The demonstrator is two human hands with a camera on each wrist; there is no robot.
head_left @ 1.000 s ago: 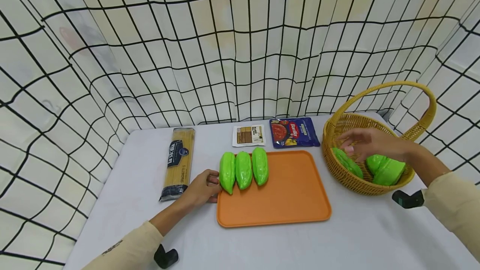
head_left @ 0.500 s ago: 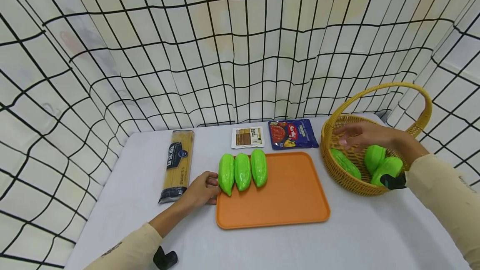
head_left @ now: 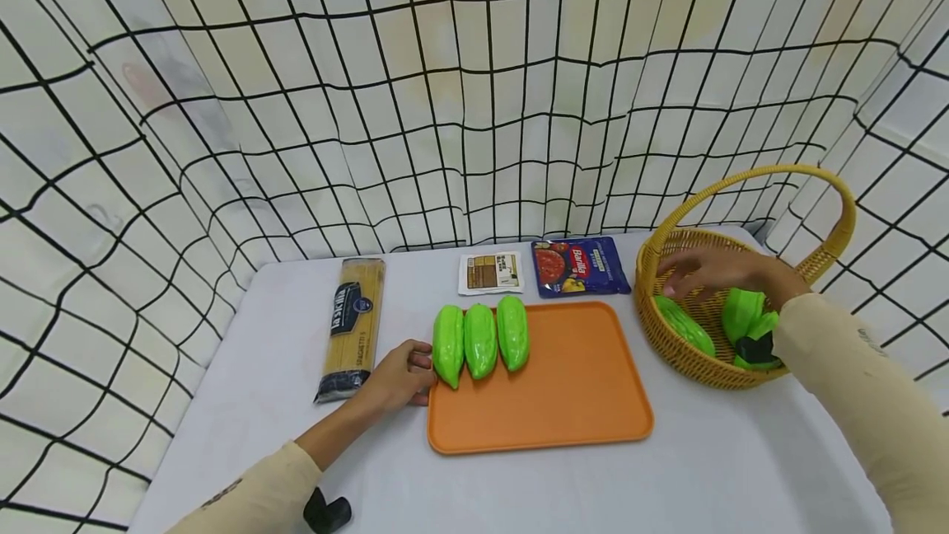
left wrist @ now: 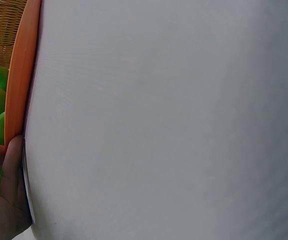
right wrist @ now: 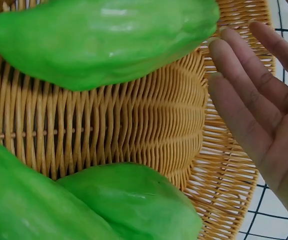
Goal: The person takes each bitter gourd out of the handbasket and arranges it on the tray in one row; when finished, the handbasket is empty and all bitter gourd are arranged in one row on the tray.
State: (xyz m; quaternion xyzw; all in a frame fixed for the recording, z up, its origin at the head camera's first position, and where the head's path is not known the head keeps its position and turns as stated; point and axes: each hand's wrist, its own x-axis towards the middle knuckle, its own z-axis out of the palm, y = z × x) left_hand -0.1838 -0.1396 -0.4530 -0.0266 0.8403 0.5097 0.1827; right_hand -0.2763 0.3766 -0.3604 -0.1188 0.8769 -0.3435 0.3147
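My left hand [head_left: 398,375] pinches the left edge of an orange tray [head_left: 571,381]; in the left wrist view its thumb and a finger [left wrist: 12,170] lie on either side of the rim. Three glossy green ridged fruits [head_left: 480,342] lie side by side at the tray's upper left. My right hand [head_left: 715,270] is inside the wicker basket's [head_left: 670,363] opening, above the fruit. The right wrist view shows its fingers [right wrist: 246,107] extended, close to the end of one green fruit [right wrist: 104,40]. Other green fruits [right wrist: 139,200] lie lower in that view.
A pack of spaghetti [head_left: 352,328] lies left of the tray. Behind the tray are a small white packet [head_left: 491,273] and a blue Barilla pouch [head_left: 581,268]. The basket's tall handle [head_left: 778,175] arches over it. Black netting [head_left: 474,122] encloses the white table.
My right hand has moved slightly left and lower into the basket, toward the fruit at its left side. My left hand stays at the tray's edge.
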